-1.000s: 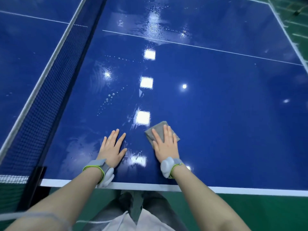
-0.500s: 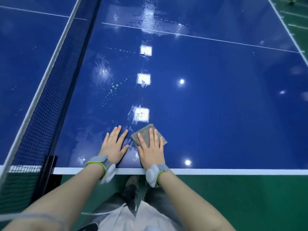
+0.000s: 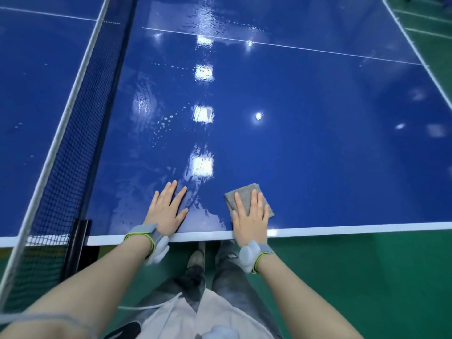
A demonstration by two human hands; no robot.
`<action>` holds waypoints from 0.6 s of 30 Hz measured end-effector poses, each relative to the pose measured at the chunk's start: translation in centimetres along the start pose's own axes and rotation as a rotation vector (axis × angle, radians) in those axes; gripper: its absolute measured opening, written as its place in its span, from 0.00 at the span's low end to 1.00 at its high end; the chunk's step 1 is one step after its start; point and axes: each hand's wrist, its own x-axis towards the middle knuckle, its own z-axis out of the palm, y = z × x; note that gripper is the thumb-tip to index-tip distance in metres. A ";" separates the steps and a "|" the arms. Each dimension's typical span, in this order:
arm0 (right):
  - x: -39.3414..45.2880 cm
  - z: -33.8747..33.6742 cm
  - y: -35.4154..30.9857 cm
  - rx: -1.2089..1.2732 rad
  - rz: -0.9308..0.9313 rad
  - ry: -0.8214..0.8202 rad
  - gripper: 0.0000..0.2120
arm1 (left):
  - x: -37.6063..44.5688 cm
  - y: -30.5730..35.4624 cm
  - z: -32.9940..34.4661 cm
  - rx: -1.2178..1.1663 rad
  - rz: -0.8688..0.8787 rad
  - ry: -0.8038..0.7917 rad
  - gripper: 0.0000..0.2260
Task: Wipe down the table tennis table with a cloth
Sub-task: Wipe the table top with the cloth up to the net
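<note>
Near the six o'clock edge of the blue surface, we are pressing the grey cloth under our flat right hand, bracing with our spread left hand, wet streaks toward eleven o'clock suggesting much wiping is remaining.

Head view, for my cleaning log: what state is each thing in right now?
Table: wet streaks and droplets near the net, glossy.
Cloth: folded, flat on the table by the near edge.
Right hand: flat, pressing the cloth.
Left hand: flat on the table, holding nothing.
Net: up, taut.
</note>
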 end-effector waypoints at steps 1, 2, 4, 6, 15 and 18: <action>-0.5 0.0 -1.0 0.006 -0.029 -0.008 0.23 | -0.1 0.0 0.1 0.007 0.000 -0.004 0.27; -1.0 -0.1 -2.1 0.013 -0.063 -0.022 0.23 | -0.3 0.0 0.1 0.014 0.000 -0.003 0.27; -1.9 0.0 -4.5 0.035 -0.135 -0.036 0.23 | -0.5 -0.2 0.2 0.023 0.000 0.004 0.27; -2.4 0.0 -6.4 0.055 -0.186 -0.069 0.24 | -0.7 -0.3 0.2 0.031 0.000 0.005 0.27; -2.3 -1.2 0.6 0.018 -0.257 -0.148 0.22 | -2.4 -0.9 0.9 -0.014 -0.033 -0.002 0.26; -3.1 -2.0 3.2 -0.015 -0.254 -0.189 0.21 | -3.4 -0.8 1.3 -0.033 -0.067 0.020 0.26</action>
